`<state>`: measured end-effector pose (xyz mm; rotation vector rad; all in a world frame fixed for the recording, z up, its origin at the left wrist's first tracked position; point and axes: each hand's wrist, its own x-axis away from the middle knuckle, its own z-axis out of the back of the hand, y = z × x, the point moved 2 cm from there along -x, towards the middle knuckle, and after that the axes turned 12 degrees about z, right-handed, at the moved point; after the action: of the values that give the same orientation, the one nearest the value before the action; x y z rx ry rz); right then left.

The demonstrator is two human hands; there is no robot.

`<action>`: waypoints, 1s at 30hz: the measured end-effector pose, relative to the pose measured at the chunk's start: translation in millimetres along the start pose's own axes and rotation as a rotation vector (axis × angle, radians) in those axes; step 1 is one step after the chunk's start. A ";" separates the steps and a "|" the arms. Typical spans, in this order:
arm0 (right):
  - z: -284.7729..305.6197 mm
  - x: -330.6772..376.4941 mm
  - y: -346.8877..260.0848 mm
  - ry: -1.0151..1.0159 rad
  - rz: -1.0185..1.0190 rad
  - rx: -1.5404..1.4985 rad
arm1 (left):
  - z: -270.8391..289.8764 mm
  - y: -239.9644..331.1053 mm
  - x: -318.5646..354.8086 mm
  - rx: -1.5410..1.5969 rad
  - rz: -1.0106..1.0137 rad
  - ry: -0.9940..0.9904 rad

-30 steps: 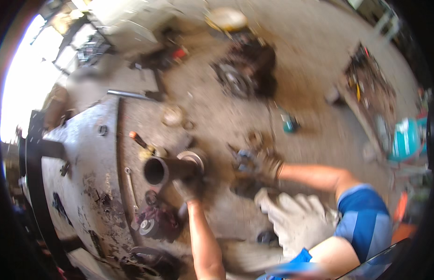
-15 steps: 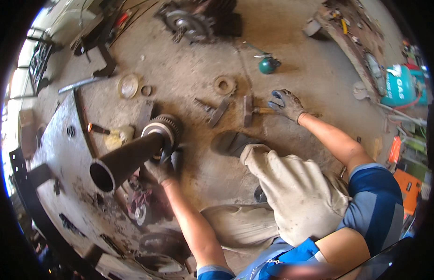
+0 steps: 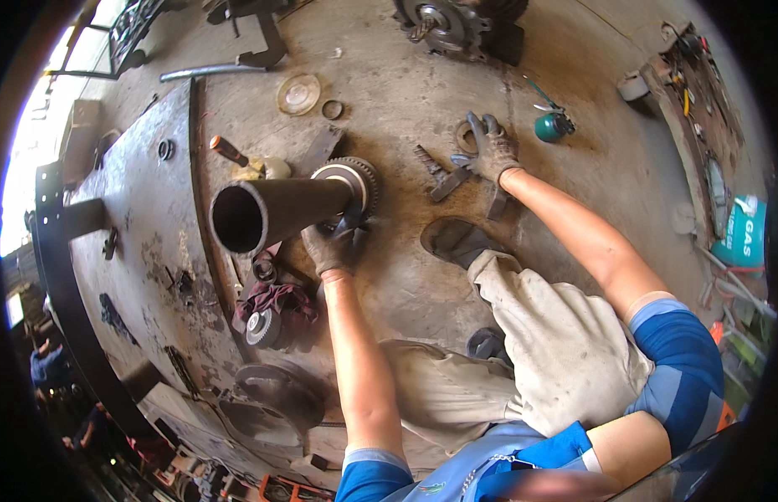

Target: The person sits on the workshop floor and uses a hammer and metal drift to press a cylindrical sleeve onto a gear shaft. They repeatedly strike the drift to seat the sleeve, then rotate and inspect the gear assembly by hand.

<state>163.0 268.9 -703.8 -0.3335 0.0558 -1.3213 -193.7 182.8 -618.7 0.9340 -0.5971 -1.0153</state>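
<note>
right hand (image 3: 492, 156) has moved beside the ring (image 3: 462, 137), grip spread; left grip (image 3: 328, 249) unclear.

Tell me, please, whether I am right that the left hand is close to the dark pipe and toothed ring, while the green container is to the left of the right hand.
Not quite: the green container is to the right of the right hand, as the head view shows. The left hand is indeed close to the dark pipe and toothed ring.
</note>
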 end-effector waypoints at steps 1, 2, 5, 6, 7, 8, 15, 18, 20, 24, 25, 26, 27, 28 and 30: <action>0.8 -4.7 -4.3 -0.053 -0.020 0.002 | 0.5 -1.9 1.7 -0.020 0.000 0.009; 2.2 -8.2 -8.0 -0.106 -0.040 0.005 | 1.1 -3.0 2.4 -0.040 0.000 0.018; 8.2 -11.5 -13.4 -0.111 -0.039 0.043 | 6.6 -1.7 3.6 -0.107 0.022 0.005; 8.4 -12.5 -13.3 -0.109 -0.034 0.044 | 9.9 1.9 3.1 -0.112 -0.026 -0.016; 7.4 -13.4 -11.9 -0.115 -0.047 0.050 | 13.1 4.0 1.4 -0.103 0.031 -0.037; 4.3 -15.1 -9.5 -0.160 -0.066 0.007 | 17.5 8.3 1.6 -0.117 0.003 -0.048; 9.4 -31.6 15.2 0.070 0.096 -0.302 | 61.7 29.7 15.4 0.149 0.042 -0.121; 34.6 -19.9 6.2 -0.342 -0.189 -1.249 | 87.1 51.9 13.8 0.516 0.017 0.026; 65.4 -4.8 -23.9 -0.482 -0.217 -1.863 | 106.3 80.4 10.1 0.471 -0.144 0.128; 124.9 30.8 -101.3 -0.540 -0.184 -2.248 | 101.9 149.6 36.5 0.047 -0.313 0.214; 137.0 37.4 -116.7 -0.555 -0.194 -2.288 | 94.3 163.9 50.3 0.125 -0.268 0.149; 147.4 40.9 -130.1 -0.574 -0.203 -2.330 | 87.4 175.4 60.1 0.178 -0.222 0.093; 155.5 43.4 -142.0 -0.601 -0.212 -2.375 | 81.7 186.3 71.1 0.090 -0.227 0.127; 162.9 44.4 -151.5 -0.702 -0.135 -2.409 | 77.4 194.8 78.9 -0.023 -0.230 0.174; 171.2 47.5 -163.2 -0.907 0.033 -2.449 | 75.4 208.8 94.7 -0.255 -0.301 0.267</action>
<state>60.6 225.3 -489.7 -2.8336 0.9002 -0.2260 -120.0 114.1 -399.4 0.9281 -0.1005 -1.1785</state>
